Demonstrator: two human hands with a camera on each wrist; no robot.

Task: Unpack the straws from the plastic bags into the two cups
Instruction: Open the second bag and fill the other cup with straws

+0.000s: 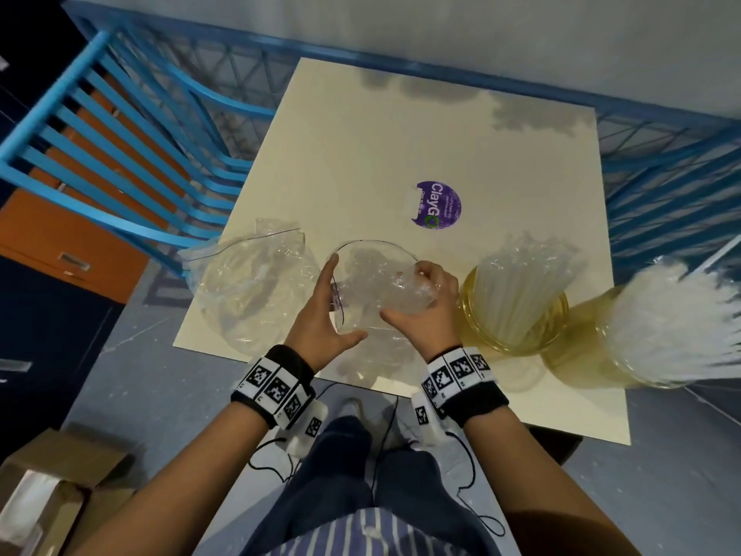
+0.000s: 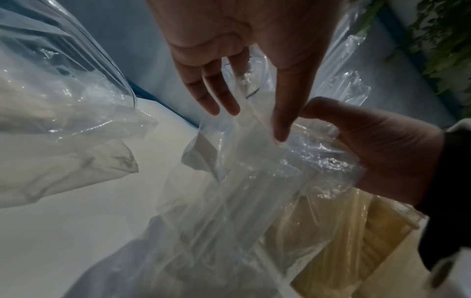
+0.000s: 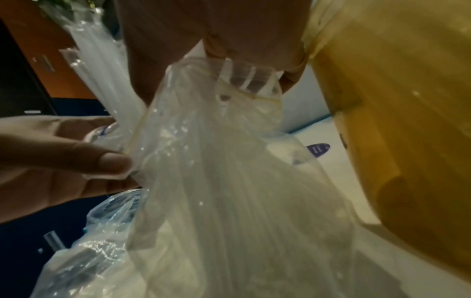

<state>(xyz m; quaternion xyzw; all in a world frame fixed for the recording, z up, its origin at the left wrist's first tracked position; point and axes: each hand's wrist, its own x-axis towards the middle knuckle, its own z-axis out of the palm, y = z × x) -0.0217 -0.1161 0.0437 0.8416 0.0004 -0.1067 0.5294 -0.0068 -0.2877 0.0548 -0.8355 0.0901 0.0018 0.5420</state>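
Observation:
A clear plastic bag (image 1: 373, 282) (image 2: 229, 191) (image 3: 229, 181) is lifted off the cream table (image 1: 361, 154) between both hands. My left hand (image 1: 337, 302) (image 2: 249, 113) holds the bag's dark-lined rim between its spread thumb and straight fingers. My right hand (image 1: 417, 290) (image 3: 229, 60) grips a bunched part of the bag on its right side. A second clear bag (image 1: 248, 286) (image 2: 51, 131) lies crumpled to the left. Two yellow cups (image 1: 517, 315) (image 1: 601, 347), full of translucent straws (image 1: 525, 274), stand to the right. I cannot tell whether the held bag contains straws.
A purple round sticker (image 1: 437, 204) is on the table behind the bags. A blue slatted chair (image 1: 120, 154) stands at the left and a blue railing (image 1: 661, 174) runs around the back. A cardboard box (image 1: 52, 487) sits on the floor. The right cup is near the table's front edge.

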